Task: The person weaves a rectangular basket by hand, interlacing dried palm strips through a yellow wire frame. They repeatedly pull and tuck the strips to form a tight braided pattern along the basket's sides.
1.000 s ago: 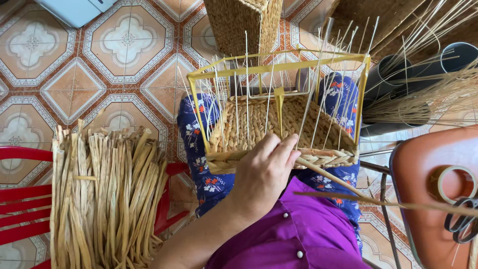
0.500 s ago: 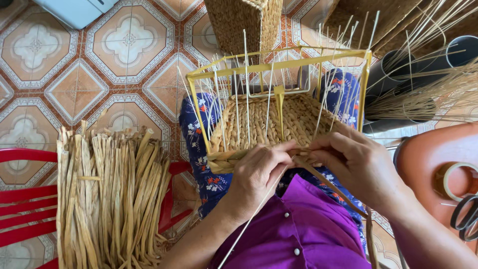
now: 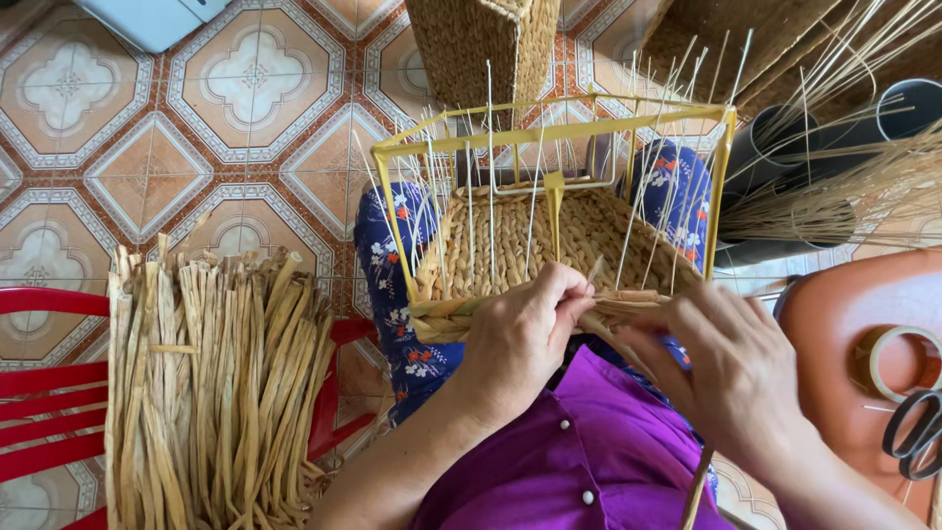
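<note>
A half-woven straw basket (image 3: 520, 245) sits on my lap inside a yellow wire frame (image 3: 549, 132), with thin pale stakes standing up from it. My left hand (image 3: 520, 339) presses on the near woven rim, fingers closed over the weave. My right hand (image 3: 731, 368) is just right of it, pinching a flat dried fibre strand (image 3: 628, 297) that runs across the rim between both hands. The strand's tail trails down past my purple shirt.
A thick bundle of dried fibre strips (image 3: 216, 383) lies on a red chair (image 3: 39, 393) at left. Finished woven baskets (image 3: 481, 44) stand behind. Thin reeds (image 3: 844, 186) and dark tubes at right; an orange stool (image 3: 854, 344) holds tape roll (image 3: 898, 363) and scissors (image 3: 917, 432).
My right hand came into view from the right and joined my left at the basket's near rim, taking hold of the strand. The left hand stayed on the rim.
</note>
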